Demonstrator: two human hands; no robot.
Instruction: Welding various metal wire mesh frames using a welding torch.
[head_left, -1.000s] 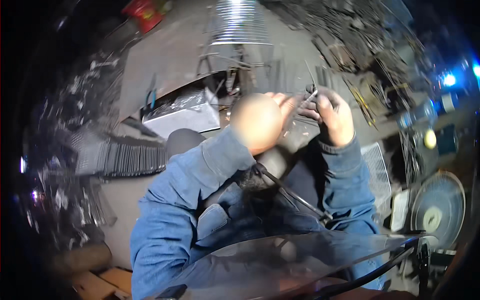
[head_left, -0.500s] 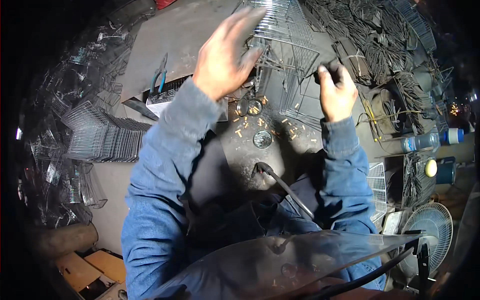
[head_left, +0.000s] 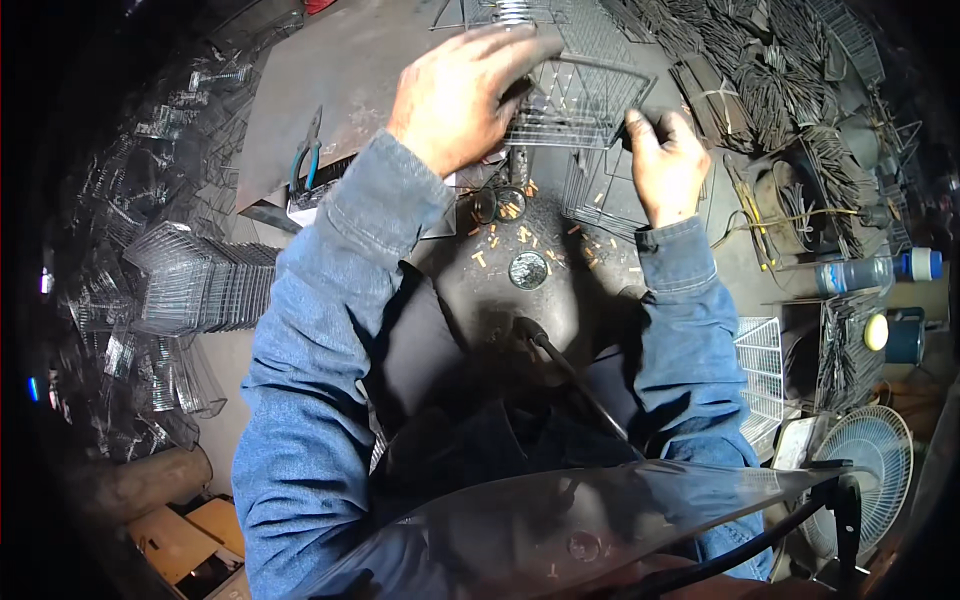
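A wire mesh basket (head_left: 578,105) hangs tilted between my hands at the far middle, above the work area. My left hand (head_left: 462,98) is closed over its left end, thumb beneath; the fingertips are partly hidden. At the basket's right corner my right hand (head_left: 668,165) pinches the frame between thumb and fingers. Below it lie other wire frames (head_left: 595,195) on the floor. Nearer to me is a small round tin (head_left: 528,270) among scattered orange-tan stubs (head_left: 520,238). A dark rod-shaped tool (head_left: 570,372) slants up from my lap.
Blue-handled pliers (head_left: 306,165) rest left on a metal sheet (head_left: 330,60). Stacked wire baskets (head_left: 200,285) stand at the left. Bundled metal rods (head_left: 775,115), a plastic bottle (head_left: 850,276) and a fan (head_left: 862,480) line the right. A clear visor (head_left: 560,520) crosses the lower view.
The wire basket has turned and come nearer, its near edge now between my hands. My left hand, which was open with fingers spread, has closed on it. My right hand has moved slightly.
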